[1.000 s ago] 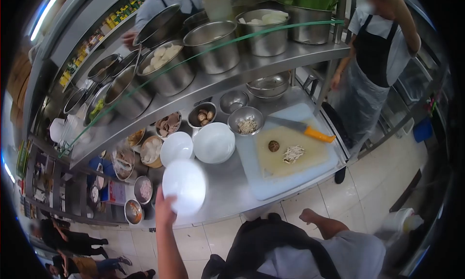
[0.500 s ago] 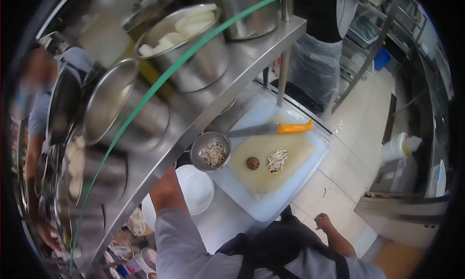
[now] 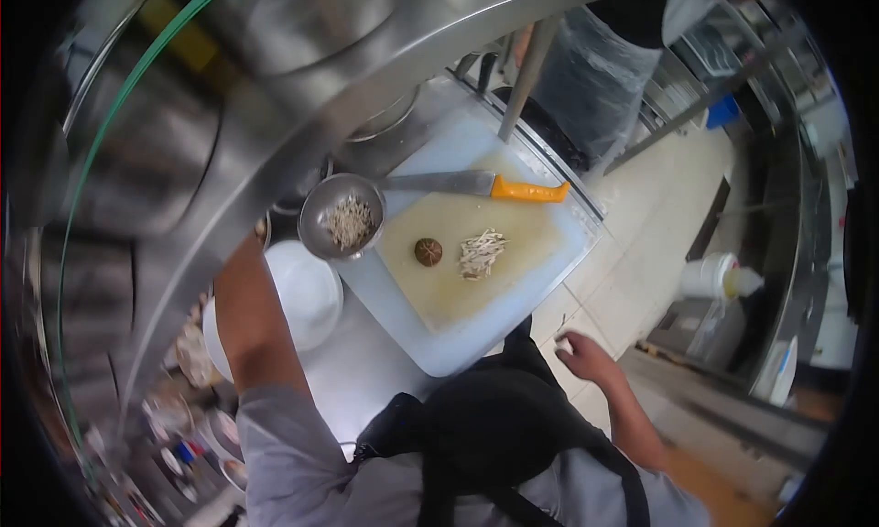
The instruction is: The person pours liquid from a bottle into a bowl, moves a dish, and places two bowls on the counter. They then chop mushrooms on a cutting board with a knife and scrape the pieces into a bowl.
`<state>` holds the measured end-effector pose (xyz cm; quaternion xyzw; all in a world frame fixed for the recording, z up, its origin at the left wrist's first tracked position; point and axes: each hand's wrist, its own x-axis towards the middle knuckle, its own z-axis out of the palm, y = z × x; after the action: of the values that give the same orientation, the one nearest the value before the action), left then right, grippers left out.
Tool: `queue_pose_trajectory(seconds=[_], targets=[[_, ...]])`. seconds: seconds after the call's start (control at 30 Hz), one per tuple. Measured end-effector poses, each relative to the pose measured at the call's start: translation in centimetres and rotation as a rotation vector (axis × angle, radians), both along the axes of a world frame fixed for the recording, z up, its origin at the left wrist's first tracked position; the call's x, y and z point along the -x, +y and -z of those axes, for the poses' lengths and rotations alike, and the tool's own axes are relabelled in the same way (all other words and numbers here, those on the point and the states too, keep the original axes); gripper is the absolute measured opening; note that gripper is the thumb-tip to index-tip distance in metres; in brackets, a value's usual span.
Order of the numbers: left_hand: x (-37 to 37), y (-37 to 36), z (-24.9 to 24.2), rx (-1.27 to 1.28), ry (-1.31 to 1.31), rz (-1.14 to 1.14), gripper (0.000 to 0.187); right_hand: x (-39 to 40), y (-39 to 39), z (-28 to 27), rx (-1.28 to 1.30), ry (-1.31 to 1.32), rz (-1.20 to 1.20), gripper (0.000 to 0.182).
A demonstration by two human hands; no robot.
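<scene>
the knife (image 3: 485, 184) is laid at twelve o'clock on the cutting board (image 3: 430, 344), presumably so the strips (image 3: 482, 254) and mushroom (image 3: 428, 251) are kept off its blade. the metal bowl (image 3: 343, 217) is set at nine, likely for easy reach; the white bowl (image 3: 309, 293) is seen by the left forearm. the left hand is hidden (its grip cannot be told). the right hand (image 3: 589, 357), at four, is held half-curled, narrowly open, with nothing seen inside.

- Clear way over the cutting board's (image 3: 430, 342) near corner.
- Bowl (image 3: 343, 220) crowds its left edge; knife (image 3: 485, 184) bars the far end.
- Shelf (image 3: 307, 115) overhangs the surface's (image 3: 352, 380) far edge.
</scene>
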<state>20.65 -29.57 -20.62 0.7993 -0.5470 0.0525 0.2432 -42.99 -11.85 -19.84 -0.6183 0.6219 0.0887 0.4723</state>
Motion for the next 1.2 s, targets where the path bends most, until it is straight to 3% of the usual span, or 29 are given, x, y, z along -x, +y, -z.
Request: queue_pose_trajectory(seconds=[0.07,0.1,0.13,0.17,0.2,0.27,0.3,0.37,0.5,0.57,0.7,0.77,0.87,1.03,1.1,1.2], targets=[[0.2,3.4,-2.9,0.028,-0.116,-0.09,0.04,-2.8,-6.6,-4.6,0.175,-0.21,-0.037,0.033],[1.0,4.2,-5.2,0.041,-0.175,-0.131,0.04,-3.7,-9.3,-4.5,0.397,-0.336,-0.049,0.035],[6.4,6.5,-8.7,0.122,0.02,-0.079,0.034,-4.5,-12.1,-4.1,0.618,-0.471,-0.057,0.037],[14.1,9.4,-11.2,0.204,0.212,-0.021,0.027,-5.3,-15.4,-3.8,0.797,-0.39,-0.21,0.039],[18.8,12.0,-10.6,0.251,0.339,0.051,0.019,-6.2,-18.6,-3.4,0.973,-0.308,-0.362,0.041],[24.8,15.1,-7.6,0.179,0.235,0.174,0.011,-7.9,-23.3,-1.7,1.128,-0.115,-0.604,0.041],[27.4,15.9,-7.3,0.07,0.181,0.219,0.014,-8.5,-24.4,-0.6,1.13,-0.143,-0.618,0.041],[31.2,16.0,-5.6,-0.059,0.22,0.238,0.028,-9.6,-26.1,0.4,0.899,-0.105,-0.75,0.039],[34.4,14.5,-3.6,-0.179,0.116,0.293,0.047,-10.8,-25.7,-0.3,0.782,-0.045,-0.802,0.032],[34.4,13.6,-3.3,-0.301,-0.075,0.327,0.06,-9.9,-24.6,-2.8,0.676,-0.014,-0.764,0.029],[34.2,11.5,-4.3,-0.376,0.022,0.386,0.059,-5.2,-23.7,-5.6,0.484,-0.126,-0.629,0.034],[34.0,10.8,-4.3,-0.475,0.13,0.354,0.059,-2.7,-22.3,-7.4,0.108,-0.265,-0.424,0.04],[34.5,10.8,-3.5,-0.443,0.131,0.328,0.058,-0.9,-20.3,-5.7,0.24,-0.152,-0.494,0.04],[36.2,9.9,-2.9,-0.287,0.112,0.36,0.059,-1.4,-17.2,-7.3,0.149,-0.156,-0.359,0.036],[37.1,9.3,-2.6,-0.242,0.121,0.355,0.058,-1.5,-17.0,-4.9,0.418,-0.175,-0.475,0.034],[37.7,8.7,-2.0,-0.428,0.19,0.319,0.05,-1.7,-16.9,-3.2,0.481,-0.15,-0.504,0.033]])
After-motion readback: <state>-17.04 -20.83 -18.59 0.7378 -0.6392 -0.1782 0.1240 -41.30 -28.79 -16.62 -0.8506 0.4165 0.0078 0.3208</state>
